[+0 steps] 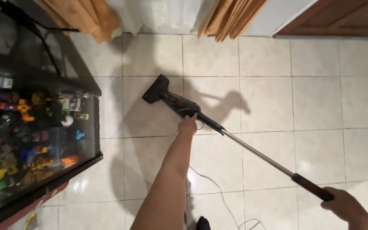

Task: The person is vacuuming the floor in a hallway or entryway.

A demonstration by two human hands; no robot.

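A stick vacuum cleaner (pixel 218 127) lay at a slant across the tiled floor (pixel 320 98), its dark floor head (pixel 155 89) resting flat on the tiles near the middle of the floor's far edge, in front of the curtains (pixel 150 15).

The left hand (pixel 188 125) was extended forward at full arm's length and rested on the dark motor body of the vacuum, just above the floor head. The fingers curled down onto the housing; whether they gripped it fully or only pressed on it could not be told from this angle. This low placement appeared to steady the body near the working end.

The right hand (pixel 346 206) was clenched around the black grip at the upper end of the metal tube (pixel 256 154), near the floor's near right corner. Holding the far end of the tube gave leverage over the tilt of the machine.

A thin power cord (pixel 220 196) trailed loosely over the tiles between the two arms, running toward the near edge of the floor.

At the left edge of the floor stood a dark-framed glass display case (pixel 43 140) containing many small coloured toy vehicles. A wooden door (pixel 337 19) occupied the far right corner. The vacuum stood well apart from the case.
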